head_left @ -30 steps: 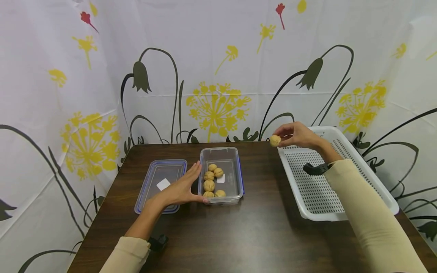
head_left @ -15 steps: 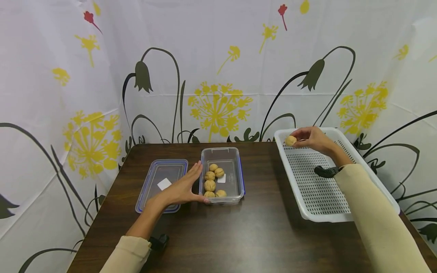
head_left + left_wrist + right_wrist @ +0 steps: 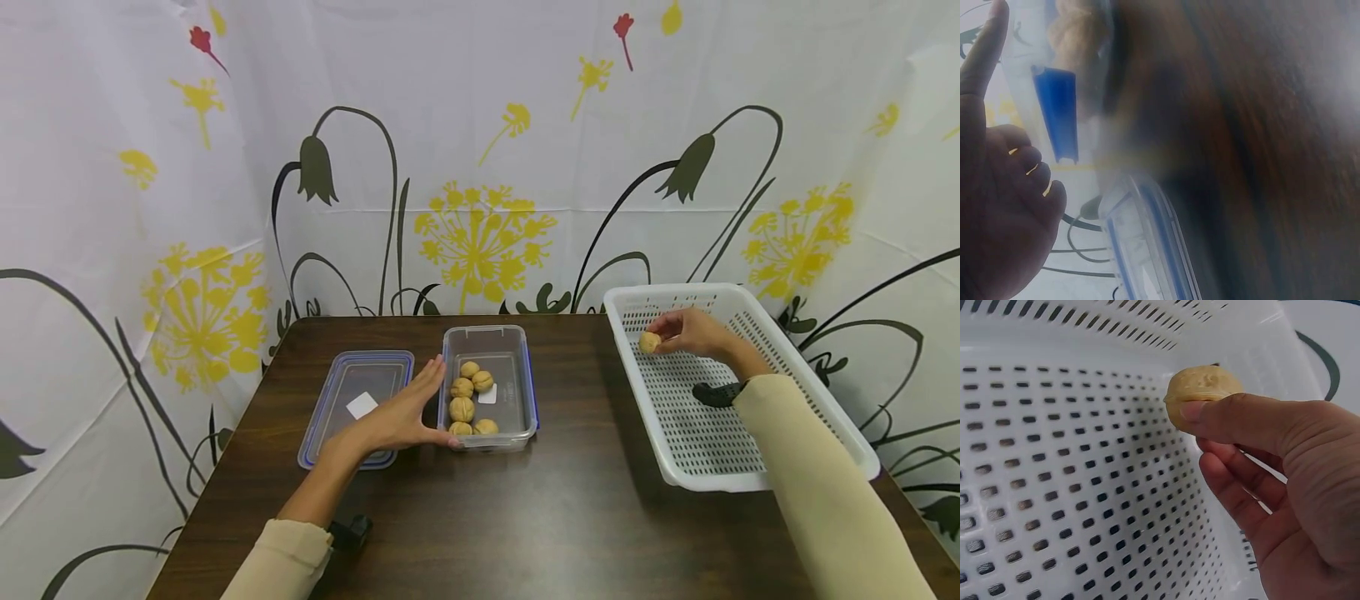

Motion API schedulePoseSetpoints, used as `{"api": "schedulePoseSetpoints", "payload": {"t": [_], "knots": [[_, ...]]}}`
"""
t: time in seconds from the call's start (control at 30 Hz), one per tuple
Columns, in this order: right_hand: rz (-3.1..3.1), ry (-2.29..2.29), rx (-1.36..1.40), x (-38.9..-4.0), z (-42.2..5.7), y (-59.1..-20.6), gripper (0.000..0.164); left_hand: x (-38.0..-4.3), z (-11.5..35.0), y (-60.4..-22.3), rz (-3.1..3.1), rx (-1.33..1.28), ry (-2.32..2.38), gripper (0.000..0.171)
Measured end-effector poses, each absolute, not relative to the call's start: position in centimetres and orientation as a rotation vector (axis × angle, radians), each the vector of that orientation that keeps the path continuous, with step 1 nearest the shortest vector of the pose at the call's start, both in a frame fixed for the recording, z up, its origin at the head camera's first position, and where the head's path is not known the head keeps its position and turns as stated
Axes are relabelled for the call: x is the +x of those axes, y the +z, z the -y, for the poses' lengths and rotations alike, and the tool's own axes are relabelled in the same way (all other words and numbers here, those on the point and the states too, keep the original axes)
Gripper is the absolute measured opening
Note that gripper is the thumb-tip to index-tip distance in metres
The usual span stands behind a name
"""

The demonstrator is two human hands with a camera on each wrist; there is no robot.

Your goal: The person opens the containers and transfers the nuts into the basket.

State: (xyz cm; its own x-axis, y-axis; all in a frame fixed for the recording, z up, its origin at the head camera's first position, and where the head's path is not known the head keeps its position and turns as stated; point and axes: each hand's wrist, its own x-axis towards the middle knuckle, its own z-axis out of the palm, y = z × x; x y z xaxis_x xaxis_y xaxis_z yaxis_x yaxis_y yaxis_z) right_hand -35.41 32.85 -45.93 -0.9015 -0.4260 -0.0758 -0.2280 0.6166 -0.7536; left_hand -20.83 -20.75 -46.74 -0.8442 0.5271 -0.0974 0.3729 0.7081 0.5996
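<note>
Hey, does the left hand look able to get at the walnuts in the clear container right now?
Probably yes: the left hand is at the left side of the clear container, its top is open with the lid lying apart, and nothing covers the walnuts.

Dark brown wood-grain table (image 3: 570, 517), glossy, blurred in left wrist view. Rectangular clear plastic lid with blue edging (image 3: 360, 379) lies flat, left side of table; small white square label (image 3: 362, 406) on it. White fabric curtain (image 3: 442, 75) hangs along far side and both sides, creased. Print on it: big round yellow flower heads (image 3: 480, 250) at left, centre and right; two drooping dark green bell flowers (image 3: 317, 169) on curved stems; small red flowers (image 3: 623, 26) up high, left and right.
</note>
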Motion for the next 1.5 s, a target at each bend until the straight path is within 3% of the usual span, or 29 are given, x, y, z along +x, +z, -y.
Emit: {"api": "schedulePoseSetpoints", "payload": {"t": [0.3,0.87,1.5], "knots": [[-2.577,-1.077,-0.540,-35.5,-33.4,-47.1,0.033,-20.9,20.6,-46.6,-2.648,0.713,0.841,0.131],[-2.665,-0.995,-0.523,-34.9,-34.2,-47.1,0.044,-20.7,20.4,-46.8,-2.646,0.715,0.830,0.130],[-2.724,-1.008,-0.787,-34.2,-32.4,-41.6,0.038,-20.8,20.9,-46.6,-2.649,0.710,0.838,0.132]]}}
